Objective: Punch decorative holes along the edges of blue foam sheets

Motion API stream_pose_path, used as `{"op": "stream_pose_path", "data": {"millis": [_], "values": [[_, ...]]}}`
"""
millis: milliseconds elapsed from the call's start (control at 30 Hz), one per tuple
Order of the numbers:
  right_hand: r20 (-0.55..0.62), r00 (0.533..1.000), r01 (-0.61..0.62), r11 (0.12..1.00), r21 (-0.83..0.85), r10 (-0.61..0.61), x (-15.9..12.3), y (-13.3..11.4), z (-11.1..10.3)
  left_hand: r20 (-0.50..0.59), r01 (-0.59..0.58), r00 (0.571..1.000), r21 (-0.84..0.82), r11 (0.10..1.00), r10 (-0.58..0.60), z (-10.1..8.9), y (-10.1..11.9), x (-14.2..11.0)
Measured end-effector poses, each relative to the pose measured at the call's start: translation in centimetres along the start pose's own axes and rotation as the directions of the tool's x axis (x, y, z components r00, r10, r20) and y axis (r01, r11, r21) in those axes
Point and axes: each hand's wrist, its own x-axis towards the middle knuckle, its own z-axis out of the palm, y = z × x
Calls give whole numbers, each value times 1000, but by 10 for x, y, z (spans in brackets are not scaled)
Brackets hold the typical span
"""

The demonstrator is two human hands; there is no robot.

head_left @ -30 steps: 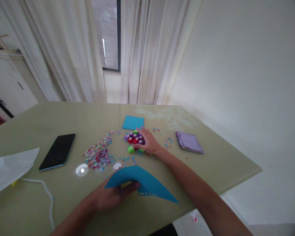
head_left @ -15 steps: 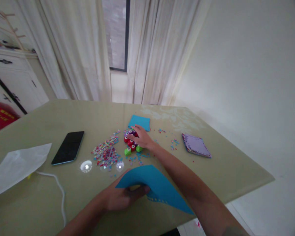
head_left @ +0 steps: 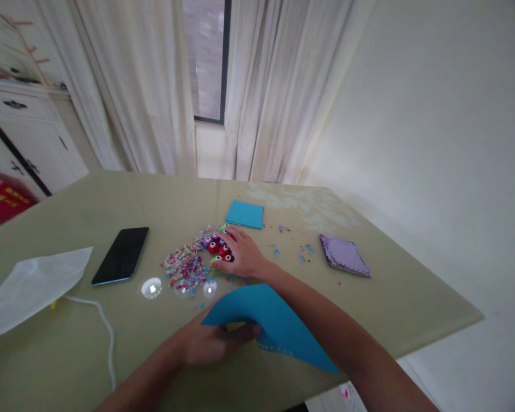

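Note:
My left hand (head_left: pixel 208 344) is closed on a bent sheet of blue paper (head_left: pixel 278 323) near the table's front edge, thumb on its near side. A row of small pale cut-outs runs along part of the sheet's lower edge. Farther out, my right hand (head_left: pixel 249 254) lies against a cluster of small red, purple and green paper punches (head_left: pixel 213 247) with eye-like round tops. Its fingers are apart and curve around the cluster's right side, covering some of the pieces. Left of the cluster is a heap of multicoloured paper confetti (head_left: pixel 186 268).
Behind my right hand lies a stack of blue paper squares (head_left: pixel 245 214). Purple cards with patterned edges (head_left: pixel 347 255) are stacked to the right, with scattered confetti nearby. At left are a black tablet or phone (head_left: pixel 122 254), a white sheet (head_left: pixel 34 289) and a white cable (head_left: pixel 107 326).
My right hand has come lower over the punches, and the cluster has shifted left, closer to the confetti heap. My left hand keeps the blue paper in nearly the same place.

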Motion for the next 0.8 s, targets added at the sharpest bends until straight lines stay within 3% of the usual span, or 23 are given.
{"op": "stream_pose_path", "data": {"millis": [100, 167, 233, 267, 333, 400, 433, 500, 567, 700, 800], "values": [[-65, 998, -4, 997, 75, 9, 5, 1, -2, -15, 25, 1000, 25, 999, -24, -2, -6, -2], [-178, 983, -26, 990, 139, 51, 0, 5, -10, -44, 48, 998, 21, 999, -47, -6, -11, -3], [-294, 950, -60, 986, 158, 105, -13, 9, -20, -130, 71, 989, 5, 997, -70, -13, -15, -3], [-329, 937, -67, 987, 149, 114, -22, 11, -25, -226, 106, 968, -11, 994, -106, -18, -17, -3], [-331, 939, -56, 991, 119, 93, -44, 13, -31, -453, 227, 866, -23, 974, -212, -28, -21, 0], [-314, 946, -52, 995, 91, 78, -64, 14, -33, -670, 299, 706, -12, 954, -230, -39, -25, 4], [-312, 946, -66, 995, 81, 88, -72, 13, -32, -743, 319, 628, -25, 947, -232, -44, -26, 6], [-272, 958, -74, 994, 78, 92, -83, 10, -28, -825, 312, 514, -74, 947, -234, -52, -29, 10], [-237, 967, -78, 993, 88, 97, -86, 5, -24, -834, 302, 500, -87, 949, -235, -56, -32, 12], [-174, 983, -42, 998, 52, 50, -82, -7, -20, -794, 383, 561, -2, 924, -235, -59, -34, 11], [-131, 991, -35, 999, 7, 35, -82, -12, -19, -778, 420, 567, -8, 907, -269, -58, -35, 10]]}}
